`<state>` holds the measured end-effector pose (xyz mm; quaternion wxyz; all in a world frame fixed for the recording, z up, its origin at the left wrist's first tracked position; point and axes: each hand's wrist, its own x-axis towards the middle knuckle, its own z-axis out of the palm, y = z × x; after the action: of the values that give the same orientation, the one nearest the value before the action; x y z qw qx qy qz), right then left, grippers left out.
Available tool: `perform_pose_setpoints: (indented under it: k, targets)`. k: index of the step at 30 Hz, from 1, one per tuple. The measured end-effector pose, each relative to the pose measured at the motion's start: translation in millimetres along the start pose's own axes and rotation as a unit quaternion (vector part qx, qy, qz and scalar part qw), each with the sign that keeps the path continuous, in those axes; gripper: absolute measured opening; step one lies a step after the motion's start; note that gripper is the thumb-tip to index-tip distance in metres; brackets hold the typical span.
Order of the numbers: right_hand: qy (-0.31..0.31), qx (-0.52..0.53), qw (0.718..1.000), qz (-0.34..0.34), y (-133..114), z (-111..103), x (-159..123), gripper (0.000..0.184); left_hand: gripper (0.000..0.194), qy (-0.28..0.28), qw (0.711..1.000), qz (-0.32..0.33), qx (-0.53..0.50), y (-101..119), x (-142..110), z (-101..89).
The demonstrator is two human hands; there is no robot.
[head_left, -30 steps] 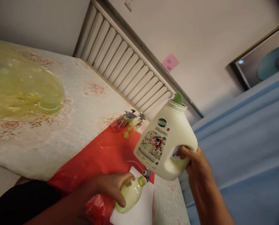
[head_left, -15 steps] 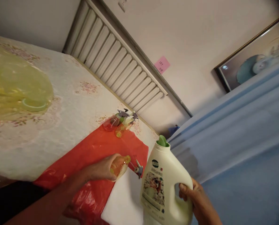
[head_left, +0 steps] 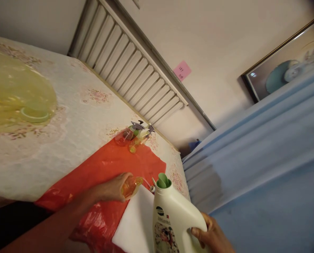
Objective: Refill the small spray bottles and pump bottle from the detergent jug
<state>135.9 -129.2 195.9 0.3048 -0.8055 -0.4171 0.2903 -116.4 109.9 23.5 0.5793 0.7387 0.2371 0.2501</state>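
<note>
My left hand [head_left: 117,188] is wrapped round a small clear orange-yellow bottle [head_left: 130,186], uncapped and leaning with its mouth to the right. In my right hand [head_left: 212,232] is the handle of a large cream detergent jug [head_left: 174,218] with a printed label. The jug's cap is off, showing a green spout [head_left: 163,181], and it tilts toward the left with its mouth close to the bottle. A spray trigger head [head_left: 152,189] lies partly hidden behind the jug's mouth. Under the bottle are a red plastic sheet [head_left: 98,168] and a white surface [head_left: 135,221].
Several spray bottles [head_left: 133,138] stand at the far end of the red sheet. A yellow plastic bag [head_left: 19,88] rests on the floral tablecloth [head_left: 72,130]. Behind are a white radiator [head_left: 130,66], and on the right a blue curtain [head_left: 273,168].
The jug has moved left and down, its mouth now nearer the bottle and covering more of the trigger head. My left hand with the bottle has shifted slightly left.
</note>
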Motion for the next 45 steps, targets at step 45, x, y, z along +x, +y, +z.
perform_pose_setpoints:
  k: [45]
  targets:
    - [-0.093, -0.182, 0.978, 0.03, -26.9, 18.4, 21.1, 0.063, 0.049, 0.011, 0.998, 0.057, 0.0, -12.6, 4.7, 2.8]
